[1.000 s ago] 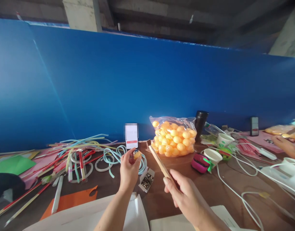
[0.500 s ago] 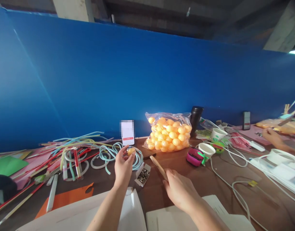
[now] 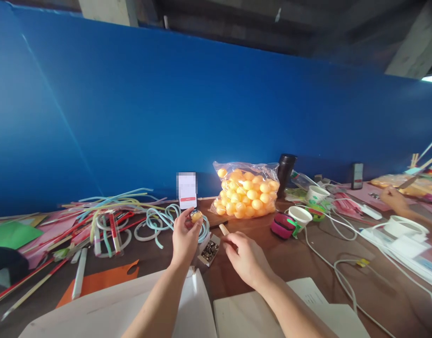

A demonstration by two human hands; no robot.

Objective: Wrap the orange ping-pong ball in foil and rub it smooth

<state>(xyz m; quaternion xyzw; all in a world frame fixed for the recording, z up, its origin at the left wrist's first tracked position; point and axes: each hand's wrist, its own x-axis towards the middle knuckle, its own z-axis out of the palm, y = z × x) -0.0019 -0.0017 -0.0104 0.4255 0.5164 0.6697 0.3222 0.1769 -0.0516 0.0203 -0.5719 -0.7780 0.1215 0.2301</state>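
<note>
My left hand (image 3: 185, 234) pinches an orange plastic ball (image 3: 195, 216) between thumb and fingers, with a shiny patch on its top. The ball looks like those in the clear bag (image 3: 246, 190) behind. My right hand (image 3: 246, 258) is closed around a light wooden stick (image 3: 223, 229), whose blunt end sticks out toward the upper left; the rest is hidden in the fist. Between the hands, on the brown table, lies a small open box (image 3: 209, 251) of shiny metal pieces, too small to make out.
A phone (image 3: 187, 190) leans on the blue wall (image 3: 216, 108) behind coiled pale-blue tubing (image 3: 156, 216). Sticks and tubes lie left. To the right are a black bottle (image 3: 286, 173), paper cups (image 3: 299, 217), a magenta pouch (image 3: 283, 226) and white cables. Another person's hand (image 3: 395, 199) works far right.
My right hand has moved left and slightly up, nearer the small box, and less of the stick shows. My left hand has risen a little with the ball.
</note>
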